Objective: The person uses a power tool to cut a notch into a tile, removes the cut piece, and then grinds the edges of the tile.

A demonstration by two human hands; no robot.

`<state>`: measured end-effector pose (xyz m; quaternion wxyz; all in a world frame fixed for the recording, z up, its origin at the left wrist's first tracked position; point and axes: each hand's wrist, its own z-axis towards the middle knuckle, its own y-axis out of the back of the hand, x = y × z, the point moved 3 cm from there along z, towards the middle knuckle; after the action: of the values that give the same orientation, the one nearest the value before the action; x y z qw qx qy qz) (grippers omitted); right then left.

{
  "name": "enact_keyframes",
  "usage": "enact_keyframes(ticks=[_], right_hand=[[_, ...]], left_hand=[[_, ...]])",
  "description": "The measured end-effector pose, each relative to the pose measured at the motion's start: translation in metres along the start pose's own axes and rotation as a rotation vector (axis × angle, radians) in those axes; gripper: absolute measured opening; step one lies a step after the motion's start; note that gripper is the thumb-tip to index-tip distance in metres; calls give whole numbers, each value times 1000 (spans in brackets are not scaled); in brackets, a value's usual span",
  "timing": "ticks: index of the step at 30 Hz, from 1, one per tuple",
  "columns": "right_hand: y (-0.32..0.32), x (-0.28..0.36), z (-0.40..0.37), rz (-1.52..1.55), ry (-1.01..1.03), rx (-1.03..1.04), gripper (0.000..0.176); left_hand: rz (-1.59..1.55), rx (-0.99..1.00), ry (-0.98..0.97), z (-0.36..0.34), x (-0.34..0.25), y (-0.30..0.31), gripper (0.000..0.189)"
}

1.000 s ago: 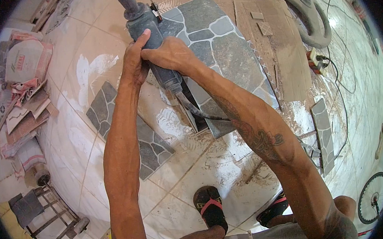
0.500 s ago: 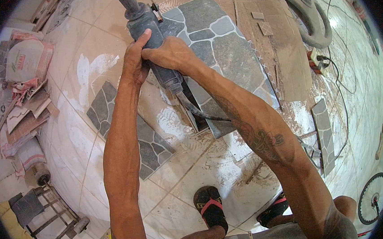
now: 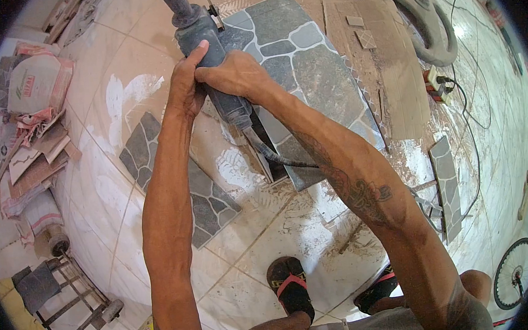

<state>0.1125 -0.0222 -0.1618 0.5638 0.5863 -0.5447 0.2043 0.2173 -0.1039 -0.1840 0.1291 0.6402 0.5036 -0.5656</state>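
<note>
My left hand [image 3: 187,87] and my right hand [image 3: 236,74] are both wrapped around the dark body of an angle grinder [image 3: 208,50]. Its thin cutting disc [image 3: 210,5] is seen nearly edge-on at the far end, by the upper left edge of a stone-patterned grey tile [image 3: 325,76]. From the near end a thick black cord [image 3: 276,156] curves beneath my right forearm. A patterned tile strip [image 3: 209,216] lies on the floor, partly hidden under my left forearm. The undersides of both palms are out of sight.
Cardboard [image 3: 402,67] lies right of the tile, with a power outlet box [image 3: 436,86] and loose cable beyond. A heavy round-barred base [image 3: 411,20] stands at upper right. Another tile strip [image 3: 446,191] is at right. Bags and scraps [image 3: 37,83] line the left.
</note>
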Motion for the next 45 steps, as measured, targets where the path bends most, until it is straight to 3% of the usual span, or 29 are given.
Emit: enact_keyframes(ticks=[27, 33, 36, 39, 42, 45], right_hand=[[0, 0, -2, -27, 17, -16, 72], [4, 3, -15, -3, 61, -27, 70], [6, 0, -17, 38, 90, -53, 69], [1, -10, -12, 88, 111, -83, 71], [0, -17, -12, 177, 137, -106, 73], [11, -15, -26, 227, 134, -94, 73]], left_hand=[[16, 29, 33, -1, 1, 2, 47], [114, -51, -90, -10, 2, 0, 48], [-105, 3, -157, -22, 3, -9, 50], [-179, -135, -22, -39, 6, -7, 52], [-135, 30, 52, -32, 7, -1, 49], [55, 32, 105, -26, 9, -13, 43]])
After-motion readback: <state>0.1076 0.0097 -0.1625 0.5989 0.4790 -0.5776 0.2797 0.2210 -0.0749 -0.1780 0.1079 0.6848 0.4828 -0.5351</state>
